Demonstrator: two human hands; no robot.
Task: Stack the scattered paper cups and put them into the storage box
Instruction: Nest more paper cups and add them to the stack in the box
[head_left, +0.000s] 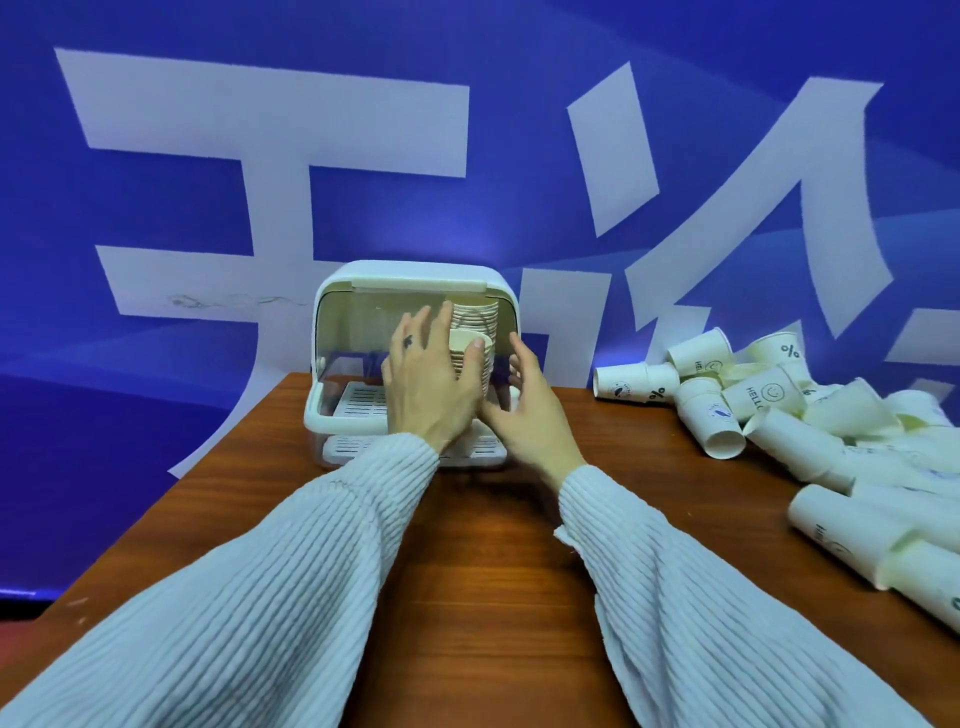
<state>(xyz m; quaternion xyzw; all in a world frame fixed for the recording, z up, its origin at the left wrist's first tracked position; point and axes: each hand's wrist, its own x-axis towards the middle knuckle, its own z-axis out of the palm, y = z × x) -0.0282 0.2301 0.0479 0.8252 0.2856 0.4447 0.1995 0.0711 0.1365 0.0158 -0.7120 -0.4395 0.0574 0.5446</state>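
A white storage box (332, 312) with its clear lid swung up stands at the table's far edge. Inside it on the right, a tall stack of paper cups (480, 312) stands at the back, with a shorter stack (467, 340) in front of it. My left hand (426, 374) reaches into the box, its thumb against the shorter stack's rim and its fingers spread and fairly straight. My right hand (530, 405) hovers open just right of that stack, at the box's front edge; whether it touches the cups is unclear.
A heap of loose printed paper cups (779, 405) lies on its side across the right part of the brown wooden table (488, 545). A blue wall with large white characters rises behind the box. The table's left edge runs diagonally.
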